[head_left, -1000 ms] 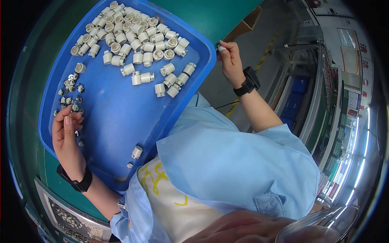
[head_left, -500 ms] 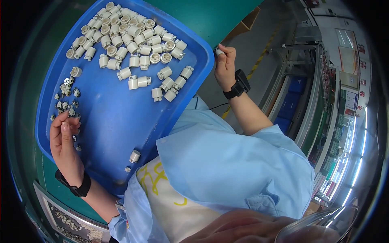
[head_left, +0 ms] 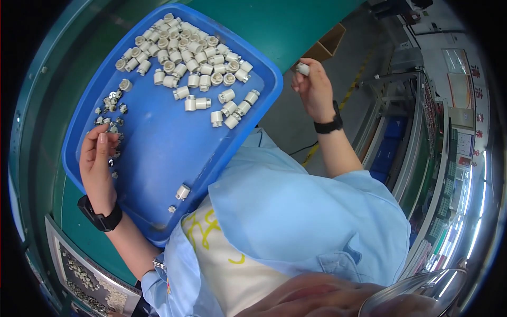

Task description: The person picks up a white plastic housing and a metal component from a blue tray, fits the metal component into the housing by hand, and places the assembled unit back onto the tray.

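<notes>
My right hand (head_left: 316, 90) is raised beyond the right side of the blue tray (head_left: 248, 129), gripping a white lamp holder (head_left: 302, 68) between thumb and fingers. The piece is a short cylinder, partly covered by the fingertips. Over the left part of the tray, my left hand (head_left: 97, 166) has its thumb and fingers drawn together at a scatter of small white-and-metal parts (head_left: 112, 100). Whatever lies between those fingertips is hidden. Many more lamp holders (head_left: 193, 80) are heaped in the tray's far half, some upright and others on their sides.
One lamp holder (head_left: 182, 192) and a small part (head_left: 172, 209) lie in the tray's near corner. The tray rests on a green table (head_left: 232, 16). A cardboard box (head_left: 332, 39) stands past the far right edge. At lower left, a metal-framed tray (head_left: 97, 280) contains small pieces.
The whole view has shifted, so the tray appears lower and further right. My right hand has turned, showing more of the lamp holder. My left hand stays at the small parts.
</notes>
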Action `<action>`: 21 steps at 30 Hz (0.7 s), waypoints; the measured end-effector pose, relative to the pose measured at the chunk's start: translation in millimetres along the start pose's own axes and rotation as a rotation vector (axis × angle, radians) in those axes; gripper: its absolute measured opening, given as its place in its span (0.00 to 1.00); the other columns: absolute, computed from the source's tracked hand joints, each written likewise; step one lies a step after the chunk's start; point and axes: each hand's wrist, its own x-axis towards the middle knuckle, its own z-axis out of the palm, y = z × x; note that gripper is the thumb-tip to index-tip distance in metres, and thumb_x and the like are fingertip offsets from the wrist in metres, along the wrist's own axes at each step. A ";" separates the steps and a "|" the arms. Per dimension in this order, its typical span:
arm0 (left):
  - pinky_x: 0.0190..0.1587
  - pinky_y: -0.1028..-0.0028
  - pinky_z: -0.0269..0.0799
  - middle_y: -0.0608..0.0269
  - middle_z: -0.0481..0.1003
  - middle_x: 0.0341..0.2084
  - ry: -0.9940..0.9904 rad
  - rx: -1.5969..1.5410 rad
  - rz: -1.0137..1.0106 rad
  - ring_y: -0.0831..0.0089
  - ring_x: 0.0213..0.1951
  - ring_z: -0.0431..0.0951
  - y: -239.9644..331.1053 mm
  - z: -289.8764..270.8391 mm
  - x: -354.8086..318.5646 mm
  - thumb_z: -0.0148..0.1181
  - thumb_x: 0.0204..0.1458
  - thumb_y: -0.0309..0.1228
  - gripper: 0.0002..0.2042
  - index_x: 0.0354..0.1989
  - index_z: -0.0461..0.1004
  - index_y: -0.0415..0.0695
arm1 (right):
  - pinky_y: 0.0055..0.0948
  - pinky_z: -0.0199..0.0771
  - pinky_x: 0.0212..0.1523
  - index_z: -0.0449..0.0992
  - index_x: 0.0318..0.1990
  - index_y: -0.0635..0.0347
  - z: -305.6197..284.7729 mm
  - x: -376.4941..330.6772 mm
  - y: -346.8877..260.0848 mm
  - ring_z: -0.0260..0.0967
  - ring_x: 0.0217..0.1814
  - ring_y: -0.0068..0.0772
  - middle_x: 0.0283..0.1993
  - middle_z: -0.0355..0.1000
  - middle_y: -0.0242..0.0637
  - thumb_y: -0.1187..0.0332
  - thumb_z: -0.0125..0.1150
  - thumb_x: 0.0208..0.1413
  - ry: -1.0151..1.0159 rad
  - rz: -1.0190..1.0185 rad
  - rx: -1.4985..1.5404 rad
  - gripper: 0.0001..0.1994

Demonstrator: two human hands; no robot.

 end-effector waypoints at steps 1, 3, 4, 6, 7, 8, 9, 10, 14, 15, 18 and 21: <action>0.37 0.83 0.62 0.67 0.73 0.30 -0.007 0.001 0.005 0.82 0.33 0.70 0.6 1.8 -1.3 0.49 0.56 0.35 0.12 0.43 0.70 0.43 | 0.23 0.61 0.31 0.63 0.47 0.58 11.2 -2.4 -8.4 0.56 0.30 0.24 0.28 0.60 0.31 0.60 0.36 0.62 -0.008 -0.006 0.000 0.14; 0.37 0.83 0.62 0.67 0.74 0.29 -0.007 -0.001 0.015 0.82 0.33 0.70 2.6 4.2 -2.4 0.49 0.56 0.36 0.12 0.43 0.70 0.43 | 0.24 0.61 0.30 0.62 0.50 0.58 39.0 -7.2 -28.1 0.54 0.29 0.25 0.28 0.60 0.31 0.58 0.34 0.62 -0.082 0.026 0.239 0.17; 0.37 0.83 0.62 0.68 0.74 0.29 -0.020 -0.002 0.013 0.82 0.33 0.70 4.2 5.6 -3.7 0.49 0.56 0.35 0.11 0.42 0.70 0.43 | 0.25 0.60 0.30 0.62 0.51 0.58 51.1 -10.6 -36.6 0.54 0.28 0.26 0.28 0.60 0.32 0.58 0.32 0.62 -0.118 0.045 0.356 0.18; 0.37 0.83 0.62 0.68 0.74 0.29 -0.044 -0.004 0.014 0.83 0.33 0.70 8.1 7.4 -5.0 0.49 0.56 0.35 0.11 0.42 0.70 0.43 | 0.25 0.61 0.30 0.61 0.52 0.57 75.3 -13.9 -46.8 0.53 0.28 0.26 0.28 0.60 0.31 0.58 0.32 0.62 -0.199 0.043 0.395 0.18; 0.37 0.83 0.62 0.68 0.74 0.29 -0.035 -0.009 0.023 0.83 0.33 0.70 9.4 8.2 -4.9 0.49 0.56 0.35 0.11 0.42 0.70 0.43 | 0.25 0.61 0.30 0.60 0.53 0.57 87.6 -14.1 -50.5 0.53 0.28 0.26 0.28 0.60 0.31 0.57 0.32 0.63 -0.275 0.045 0.436 0.18; 0.37 0.83 0.62 0.68 0.73 0.29 -0.037 -0.023 0.019 0.83 0.33 0.70 9.0 8.0 -4.6 0.49 0.56 0.35 0.11 0.42 0.70 0.43 | 0.25 0.61 0.30 0.60 0.54 0.56 99.1 -12.7 -53.1 0.52 0.28 0.26 0.28 0.60 0.31 0.57 0.31 0.63 -0.356 0.048 0.477 0.19; 0.37 0.83 0.62 0.68 0.73 0.29 -0.039 -0.038 0.015 0.83 0.33 0.70 8.0 7.8 -4.4 0.49 0.56 0.34 0.11 0.42 0.70 0.43 | 0.25 0.61 0.30 0.60 0.54 0.56 109.1 -11.2 -56.0 0.52 0.28 0.26 0.28 0.60 0.31 0.57 0.31 0.63 -0.375 0.045 0.474 0.19; 0.37 0.83 0.62 0.68 0.73 0.29 -0.039 -0.053 0.012 0.83 0.33 0.70 7.2 7.5 -4.4 0.49 0.56 0.34 0.10 0.41 0.70 0.43 | 0.25 0.61 0.31 0.59 0.54 0.56 118.4 -9.6 -58.7 0.53 0.29 0.26 0.29 0.60 0.32 0.57 0.32 0.62 -0.458 0.039 0.467 0.19; 0.38 0.82 0.63 0.69 0.73 0.29 -0.058 -0.103 0.011 0.83 0.34 0.70 2.5 5.0 -2.8 0.49 0.55 0.33 0.09 0.41 0.70 0.42 | 0.26 0.63 0.34 0.57 0.55 0.55 150.9 -4.3 -59.4 0.56 0.31 0.27 0.32 0.61 0.34 0.58 0.35 0.62 -0.697 0.017 0.433 0.18; 0.38 0.82 0.63 0.69 0.73 0.29 -0.042 -0.107 0.019 0.83 0.34 0.70 2.1 4.7 -3.5 0.49 0.55 0.33 0.09 0.41 0.70 0.42 | 0.27 0.63 0.35 0.56 0.56 0.54 157.8 -3.4 -59.2 0.57 0.32 0.27 0.33 0.62 0.35 0.59 0.36 0.62 -0.751 0.009 0.420 0.18; 0.39 0.82 0.64 0.68 0.72 0.30 -0.062 -0.120 0.022 0.82 0.34 0.70 3.9 4.5 -3.8 0.50 0.55 0.32 0.09 0.41 0.70 0.42 | 0.28 0.64 0.36 0.56 0.56 0.55 172.1 1.5 -59.9 0.59 0.33 0.28 0.35 0.63 0.38 0.60 0.39 0.61 -0.840 -0.018 0.375 0.18; 0.39 0.82 0.64 0.68 0.72 0.31 -0.070 -0.139 0.029 0.82 0.34 0.70 3.7 3.8 -3.8 0.50 0.55 0.31 0.09 0.40 0.70 0.41 | 0.30 0.64 0.37 0.55 0.55 0.56 185.3 8.3 -60.4 0.61 0.35 0.30 0.36 0.63 0.40 0.62 0.42 0.60 -0.904 -0.051 0.307 0.18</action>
